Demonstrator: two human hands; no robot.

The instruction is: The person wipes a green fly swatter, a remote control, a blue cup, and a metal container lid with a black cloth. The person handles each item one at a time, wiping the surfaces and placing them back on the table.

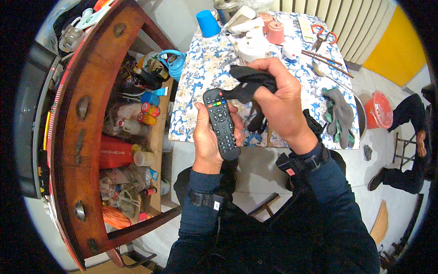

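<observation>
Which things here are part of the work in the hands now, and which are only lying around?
In use:
- black remote control, held in the left hand
- black cloth, gripped by the right hand

Lying about:
- grey-green gloves on the patterned table
- scissors
- blue cup
- pink pots
- red bucket

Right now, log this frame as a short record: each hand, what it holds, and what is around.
left hand: holds a black remote control, buttons facing up
right hand: fingers closed on a black cloth by the remote's top end
table: blue-and-white patterned cover
on table: grey gloves, scissors, blue cup
left side: cluttered wooden shelf
</observation>
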